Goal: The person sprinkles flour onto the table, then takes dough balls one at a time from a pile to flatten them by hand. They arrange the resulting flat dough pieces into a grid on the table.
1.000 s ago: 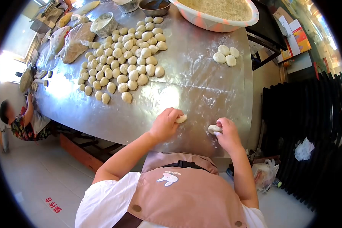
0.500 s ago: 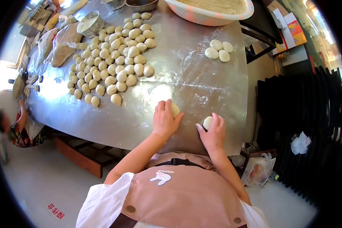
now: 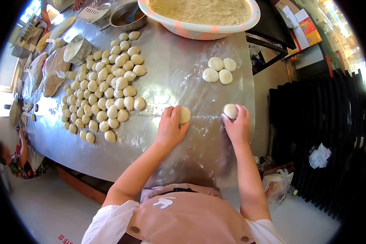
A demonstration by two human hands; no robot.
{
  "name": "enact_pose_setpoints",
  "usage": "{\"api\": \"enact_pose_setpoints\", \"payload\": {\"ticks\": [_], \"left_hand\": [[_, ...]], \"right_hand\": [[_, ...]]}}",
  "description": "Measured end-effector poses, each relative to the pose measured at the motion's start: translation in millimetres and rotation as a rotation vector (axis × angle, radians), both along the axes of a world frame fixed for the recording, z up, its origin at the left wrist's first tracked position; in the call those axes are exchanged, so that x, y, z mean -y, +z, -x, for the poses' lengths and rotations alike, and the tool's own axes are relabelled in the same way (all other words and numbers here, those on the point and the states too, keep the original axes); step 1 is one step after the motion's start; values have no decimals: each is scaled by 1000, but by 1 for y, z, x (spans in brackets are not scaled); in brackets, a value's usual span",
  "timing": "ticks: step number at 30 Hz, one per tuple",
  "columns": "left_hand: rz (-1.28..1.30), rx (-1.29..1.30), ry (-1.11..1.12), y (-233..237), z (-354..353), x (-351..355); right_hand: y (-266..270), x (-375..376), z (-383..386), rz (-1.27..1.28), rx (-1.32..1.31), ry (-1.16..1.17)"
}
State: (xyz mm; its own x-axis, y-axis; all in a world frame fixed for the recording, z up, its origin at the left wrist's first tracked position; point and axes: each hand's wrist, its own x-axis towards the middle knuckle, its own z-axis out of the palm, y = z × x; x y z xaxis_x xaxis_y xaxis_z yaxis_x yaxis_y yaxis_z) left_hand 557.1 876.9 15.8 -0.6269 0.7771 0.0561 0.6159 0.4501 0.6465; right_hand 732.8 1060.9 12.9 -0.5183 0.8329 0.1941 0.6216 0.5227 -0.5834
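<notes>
Left hand (image 3: 169, 129): my fingers and thumb curve around a pale, flat, round dough piece (image 3: 185, 115), low by the table.
Right hand (image 3: 238, 126): my thumb and fingers hold a small, white, round dough piece (image 3: 230, 111).
Flat ones: four soft, cream-white dough rounds (image 3: 215, 63) sit close together past my hands, nearer the right one.
Balls: lots of plump, smooth, pale yellow dough balls (image 3: 121, 83) are bunched left of my left hand, many more than the flat ones.
Table: shiny, hard metal table (image 3: 199, 146) under my hands, with dusty white smears.
Tub: big white-and-pink tub (image 3: 183, 31) of grainy tan powder, far past my hands.
</notes>
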Motion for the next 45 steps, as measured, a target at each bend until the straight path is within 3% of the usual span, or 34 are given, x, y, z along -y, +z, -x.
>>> {"api": "enact_pose_setpoints", "payload": {"ticks": [2,7,10,11,13,22,25,28,35,39,41,45], "left_hand": [[-37,-13,-28,-4,11,-34],[-84,35,-114,-6,30,-93],[-115,64,-117,-9,34,-109],[-130,39,-117,-11,35,-110],[-158,-10,-118,-15,34,-110],[-122,315,27,1,32,-108],[-125,213,81,3,33,-102],[-184,180,115,-7,33,-95],[-137,364,48,0,24,-78],[-179,241,0,-6,19,-75],[-130,358,23,3,19,-76],[-173,505,83,7,18,-65]], "right_hand": [[-5,-14,23,-5,-62,148],[-12,-32,61,-68,-86,135],[-13,-37,61,215,-101,79],[-15,-39,61,182,-111,110],[-17,-41,61,118,-131,173],[-3,-47,61,252,-107,199],[8,-49,58,69,-57,264],[13,-59,70,-150,-109,171],[-3,-82,123,-316,171,119],[-28,-80,117,-306,382,162],[-20,-83,118,-302,424,189],[-29,-105,116,-9,218,200]]}}
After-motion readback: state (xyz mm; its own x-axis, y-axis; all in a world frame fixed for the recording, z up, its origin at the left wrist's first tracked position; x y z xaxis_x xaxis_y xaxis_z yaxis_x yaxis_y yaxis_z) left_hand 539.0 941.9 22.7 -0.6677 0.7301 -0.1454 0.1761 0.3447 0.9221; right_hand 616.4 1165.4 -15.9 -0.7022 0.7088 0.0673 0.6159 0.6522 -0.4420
